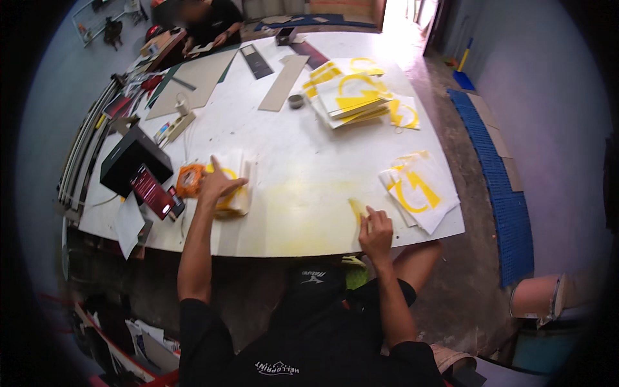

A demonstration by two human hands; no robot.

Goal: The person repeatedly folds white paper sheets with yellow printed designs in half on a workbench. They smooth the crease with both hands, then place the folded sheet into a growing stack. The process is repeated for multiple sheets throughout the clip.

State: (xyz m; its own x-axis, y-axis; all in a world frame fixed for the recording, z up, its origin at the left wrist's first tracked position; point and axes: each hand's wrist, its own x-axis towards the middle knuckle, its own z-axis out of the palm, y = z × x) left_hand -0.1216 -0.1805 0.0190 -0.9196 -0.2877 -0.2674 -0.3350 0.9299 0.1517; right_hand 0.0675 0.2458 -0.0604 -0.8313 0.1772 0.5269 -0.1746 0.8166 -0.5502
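Note:
My left hand [222, 183] has its fingers spread over a small stack of white and yellow printed sheets [235, 208]. An orange packet [190, 180] sits right beside that hand's wrist. Near the table's front edge, my right hand [376, 232] has its fingers closed on a thin yellow piece [356, 209], whose kind I cannot make out. To the right of this hand lies a loose pile of white sheets with yellow prints [419, 190]. Faint yellow smears mark the white table [296, 222] between my hands.
Farther back stands a thicker stack of yellow-printed sheets [348, 97], with a small round tin [296, 101] beside it. A black box [135, 160] and a phone [153, 192] are at left, near a power strip [175, 128]. Another person [216, 26] works at the far left.

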